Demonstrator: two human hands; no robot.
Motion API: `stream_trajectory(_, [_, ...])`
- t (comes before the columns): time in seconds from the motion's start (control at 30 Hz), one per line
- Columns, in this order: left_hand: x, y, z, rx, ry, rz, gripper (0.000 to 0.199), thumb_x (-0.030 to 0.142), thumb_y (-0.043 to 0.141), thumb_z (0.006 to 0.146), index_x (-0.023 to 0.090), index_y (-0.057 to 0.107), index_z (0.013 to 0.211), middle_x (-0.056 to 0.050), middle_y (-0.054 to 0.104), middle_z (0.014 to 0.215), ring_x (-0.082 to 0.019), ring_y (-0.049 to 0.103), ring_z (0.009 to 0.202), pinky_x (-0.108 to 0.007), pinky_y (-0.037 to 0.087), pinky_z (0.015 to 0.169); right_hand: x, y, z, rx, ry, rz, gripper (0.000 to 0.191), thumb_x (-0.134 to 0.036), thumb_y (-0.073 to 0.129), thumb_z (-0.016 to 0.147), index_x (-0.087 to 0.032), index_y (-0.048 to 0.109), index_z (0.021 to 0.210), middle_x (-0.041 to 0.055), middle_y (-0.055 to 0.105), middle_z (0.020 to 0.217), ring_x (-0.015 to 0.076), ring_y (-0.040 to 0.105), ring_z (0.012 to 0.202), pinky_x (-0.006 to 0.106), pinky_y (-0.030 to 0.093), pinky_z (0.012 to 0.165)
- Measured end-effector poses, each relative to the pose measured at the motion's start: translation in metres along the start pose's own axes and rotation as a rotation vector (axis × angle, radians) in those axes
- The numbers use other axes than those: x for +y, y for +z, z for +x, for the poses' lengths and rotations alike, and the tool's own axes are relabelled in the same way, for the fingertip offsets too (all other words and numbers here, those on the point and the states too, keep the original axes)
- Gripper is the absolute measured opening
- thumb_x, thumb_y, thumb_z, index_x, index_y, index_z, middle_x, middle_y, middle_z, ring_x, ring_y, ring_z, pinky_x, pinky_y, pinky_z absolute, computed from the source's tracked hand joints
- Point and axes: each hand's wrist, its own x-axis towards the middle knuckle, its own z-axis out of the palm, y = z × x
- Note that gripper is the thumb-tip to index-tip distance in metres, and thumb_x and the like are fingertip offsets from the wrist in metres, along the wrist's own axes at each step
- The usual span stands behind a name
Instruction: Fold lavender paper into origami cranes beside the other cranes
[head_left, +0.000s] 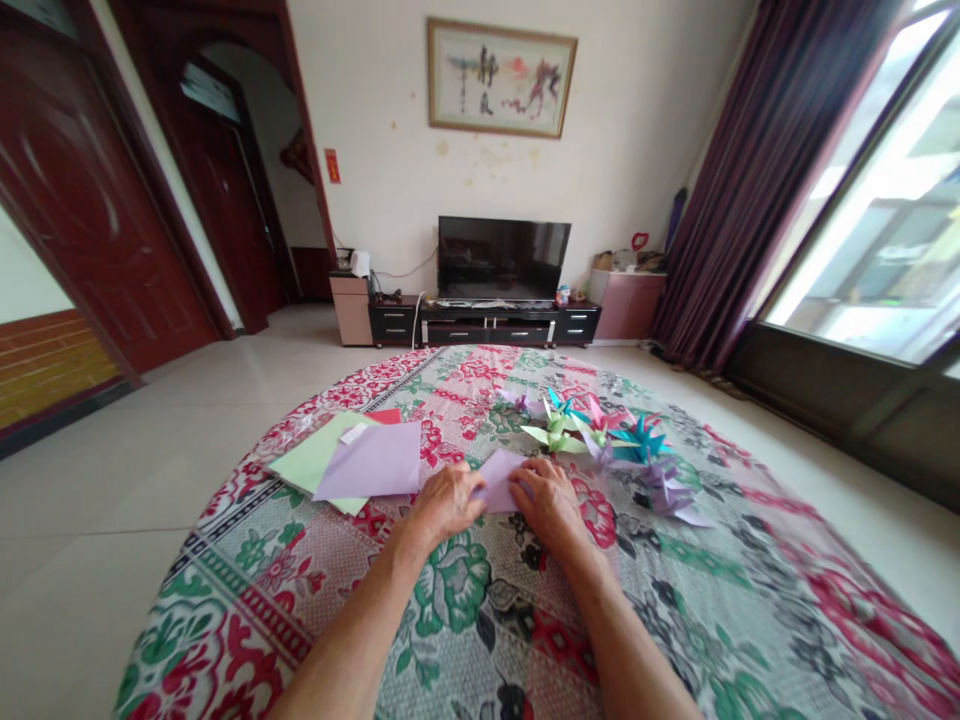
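A small folded piece of purple origami paper (498, 480) lies on the patterned tablecloth, between my two hands. My left hand (448, 503) pinches its left edge, fingers curled together. On the right side of the paper, my right hand (547, 502) has its fingers bent and pressed onto the edge. Left of my hands rests a stack of square sheets, with a purple sheet (375, 462) on top, light green paper (311, 462) beneath and a bit of red showing. Several folded paper cranes (643, 438) in purple, green, blue and pink sit to the right.
The round table wears a floral tablecloth (450, 590). Beyond it, a television (504, 258) stands on a low black cabinet (487, 328) against the wall. Dark curtains (780, 190) hang by a window at right; wooden doors (90, 190) are at left.
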Motion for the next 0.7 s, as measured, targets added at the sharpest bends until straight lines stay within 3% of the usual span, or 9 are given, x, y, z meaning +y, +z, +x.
stream_trajectory(0.23, [-0.009, 0.010, -0.003, 0.075, 0.131, -0.163, 0.023, 0.023, 0.054, 0.078, 0.027, 0.069, 0.096, -0.003, 0.055, 0.087, -0.014, 0.054, 0.084, -0.025, 0.043, 0.081, -0.009, 0.003, -0.003, 0.013, 0.061, -0.094, 0.019, -0.028, 0.044, 0.087, -0.025, 0.062, 0.094, 0.0043, 0.056, 0.106, 0.0183, 0.048, 0.094, 0.030, 0.034, 0.083])
stream_trajectory(0.4, [-0.012, 0.012, -0.003, 0.088, 0.173, -0.142, 0.027, 0.024, 0.054, 0.080, 0.028, 0.067, 0.102, -0.003, 0.054, 0.087, -0.015, 0.052, 0.085, -0.027, 0.043, 0.082, -0.013, 0.001, -0.004, -0.028, 0.094, -0.110, 0.022, -0.030, 0.041, 0.088, -0.026, 0.061, 0.096, 0.0040, 0.055, 0.110, 0.0189, 0.048, 0.097, 0.030, 0.033, 0.080])
stream_trajectory(0.7, [-0.010, 0.007, -0.007, 0.046, 0.127, -0.064, 0.028, 0.032, 0.051, 0.083, 0.031, 0.064, 0.108, -0.004, 0.055, 0.091, -0.016, 0.052, 0.089, -0.029, 0.041, 0.082, -0.020, 0.002, -0.013, 0.024, 0.092, -0.060, 0.041, -0.053, 0.055, 0.076, -0.023, 0.058, 0.104, 0.0077, 0.052, 0.116, 0.0246, 0.048, 0.103, 0.036, 0.035, 0.085])
